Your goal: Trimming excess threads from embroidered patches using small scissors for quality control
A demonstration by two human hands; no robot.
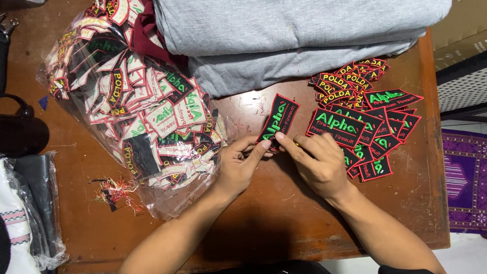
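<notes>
1. Sorting step, looks like: a black embroidered patch with red border and green lettering (pixel 278 121) is pinched by left hand (pixel 242 165) and right hand (pixel 317 162), mid-table.
2. Next, a careful placement onto the sorted patch pile (pixel 373 122) near the wooden table (pixel 264 223)'s right edge is probably needed.

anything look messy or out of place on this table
A small tangle of red and green thread scraps lies loose on the brown wooden table, beside the clear plastic bag of patches. Otherwise nothing stands out: both hands, left and right, pinch one black red-edged embroidered patch.
</notes>
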